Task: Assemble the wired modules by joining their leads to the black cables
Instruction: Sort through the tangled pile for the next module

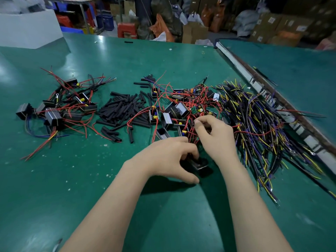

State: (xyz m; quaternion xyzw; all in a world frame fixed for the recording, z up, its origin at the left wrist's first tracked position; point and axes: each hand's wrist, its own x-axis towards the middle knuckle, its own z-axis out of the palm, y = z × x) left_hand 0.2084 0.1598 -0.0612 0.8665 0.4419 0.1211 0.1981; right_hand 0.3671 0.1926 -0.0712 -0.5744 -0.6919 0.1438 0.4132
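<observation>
Where left hand [169, 157] grips — boxy black module [199, 163], glossy.

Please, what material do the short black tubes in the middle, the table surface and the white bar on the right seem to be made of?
Short black tubes: probably soft matte plastic, like heat-shrink sleeving; dull, some look flattened.
Table surface: likely a green rubber or vinyl mat; smooth, with soft light reflections.
White bar: seemingly painted metal or wood, hard to tell; the paint is chipped and scuffed dark.

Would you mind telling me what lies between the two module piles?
A heap of black tubes lies between the left pile and the middle pile, per the head view.
</observation>
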